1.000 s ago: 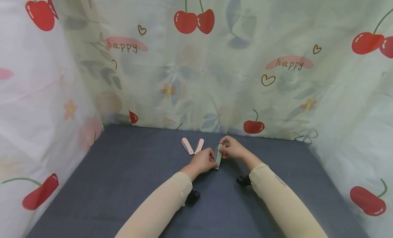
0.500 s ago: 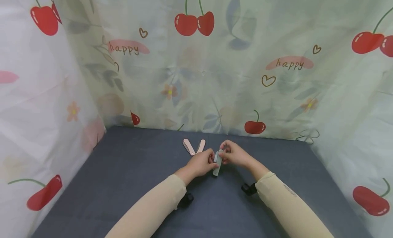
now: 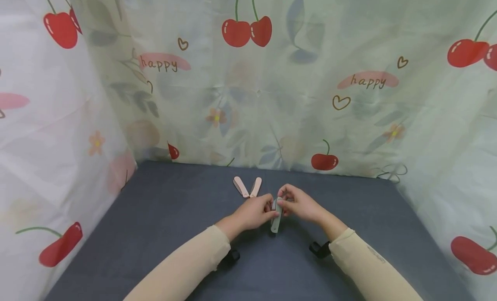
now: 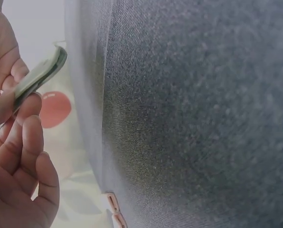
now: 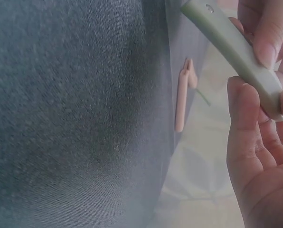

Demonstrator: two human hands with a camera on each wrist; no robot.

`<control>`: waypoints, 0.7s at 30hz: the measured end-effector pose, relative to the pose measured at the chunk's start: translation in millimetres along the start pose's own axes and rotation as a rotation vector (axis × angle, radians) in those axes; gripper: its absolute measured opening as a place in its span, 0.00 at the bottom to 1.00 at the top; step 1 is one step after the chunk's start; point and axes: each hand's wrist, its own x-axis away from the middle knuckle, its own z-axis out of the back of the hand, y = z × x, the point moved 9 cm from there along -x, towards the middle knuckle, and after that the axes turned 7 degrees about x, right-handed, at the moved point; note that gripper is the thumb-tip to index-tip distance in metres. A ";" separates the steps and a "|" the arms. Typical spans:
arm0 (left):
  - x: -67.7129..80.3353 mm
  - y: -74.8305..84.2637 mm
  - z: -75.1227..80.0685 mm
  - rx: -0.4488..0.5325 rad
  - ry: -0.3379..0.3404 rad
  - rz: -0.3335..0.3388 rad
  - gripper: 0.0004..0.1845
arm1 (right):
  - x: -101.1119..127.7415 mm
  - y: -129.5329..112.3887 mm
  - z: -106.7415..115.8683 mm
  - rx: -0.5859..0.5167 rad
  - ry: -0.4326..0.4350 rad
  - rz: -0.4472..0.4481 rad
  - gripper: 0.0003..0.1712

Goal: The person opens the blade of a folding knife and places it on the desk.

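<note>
Cherry cloth hangs around my gray table (image 3: 155, 232). My left hand (image 3: 254, 212) and right hand (image 3: 300, 204) both pinch the green folding knife (image 3: 276, 214) above it. It seems light, stiff and smooth; best held by its sides.

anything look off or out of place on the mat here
Nothing stands out. Both hands, left hand and right hand, pinch a closed grey-green folding tool above the grey mat; a pink one lies opened in a V behind.
</note>
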 end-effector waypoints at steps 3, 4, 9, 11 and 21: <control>3.1 2.0 -1.2 0.038 -0.014 -0.012 0.11 | 4.5 -2.9 -2.3 -0.006 -0.016 0.026 0.09; 3.9 3.1 -1.3 0.057 -0.017 -0.019 0.10 | 5.8 -3.7 -2.9 -0.006 -0.020 0.036 0.09; 7.0 6.3 -1.4 0.155 -0.035 -0.039 0.08 | 9.7 -2.5 -3.5 -0.019 -0.025 0.053 0.10; 7.7 5.8 -1.0 0.198 -0.040 -0.037 0.08 | 10.9 -1.6 -2.0 -0.033 -0.014 0.052 0.10; 12.4 3.8 11.8 0.350 0.013 -0.044 0.09 | 11.5 -0.2 6.4 -0.083 0.035 0.062 0.11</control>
